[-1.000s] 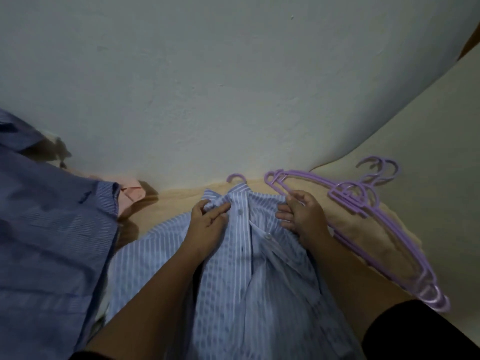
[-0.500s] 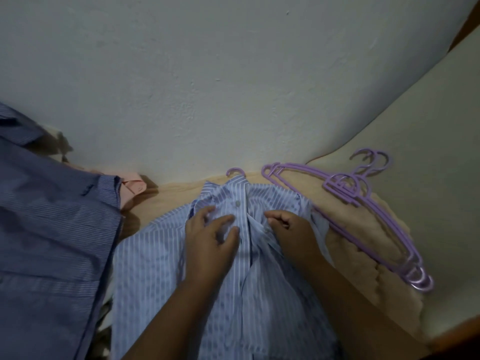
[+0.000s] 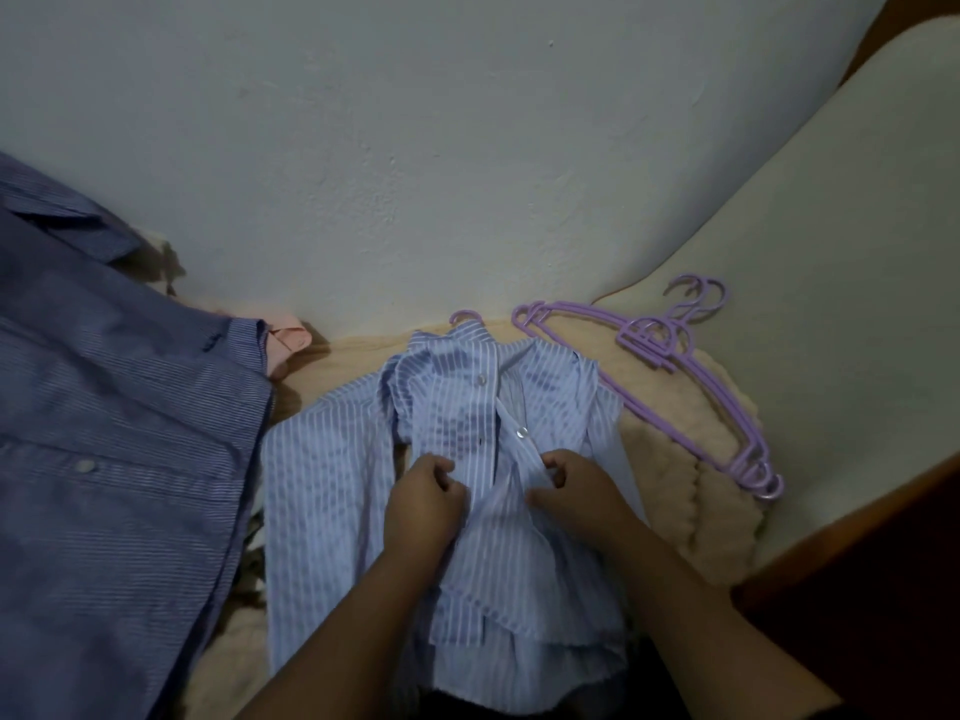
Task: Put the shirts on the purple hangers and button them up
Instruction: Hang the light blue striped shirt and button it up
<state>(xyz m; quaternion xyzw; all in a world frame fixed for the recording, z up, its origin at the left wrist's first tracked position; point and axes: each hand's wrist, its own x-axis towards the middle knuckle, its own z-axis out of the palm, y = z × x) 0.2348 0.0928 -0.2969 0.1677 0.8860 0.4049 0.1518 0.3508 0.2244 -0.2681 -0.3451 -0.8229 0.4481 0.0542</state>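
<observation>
Left edge of bed: dark blue shirt (image 3: 114, 459), fine pinstripe woven cloth, lies flat and wide. No hanger visible in it; status cannot be confirmed. A pink item (image 3: 285, 343) shows at its far edge, type unclear.

Centre: light blue striped shirt (image 3: 322, 491), thin crisp fabric w/ broad white stripes, lies front-up on a beige fleece blanket (image 3: 691, 475), nubbly pile. A purple hook (image 3: 462, 318) protrudes at the collar, so hanger is judged inserted. Top button (image 3: 481, 378) appears fastened; next button (image 3: 521, 433) sits on the open placket edge, not yet through its hole. Lower front hangs loose.

Left hand (image 3: 423, 504): fingers curled, gripping the left placket. Right hand (image 3: 574, 488): fingers curled, pinching the button-side edge just below the open button. Both hands approx. mid-chest, close together.

Right side of bed: spare purple hangers (image 3: 670, 376), thin moulded plastic, stacked, hooks toward the wall.

Progress est.: one shirt hung, buttoning begun; remaining buttons + other shirt(s) outstanding.
</observation>
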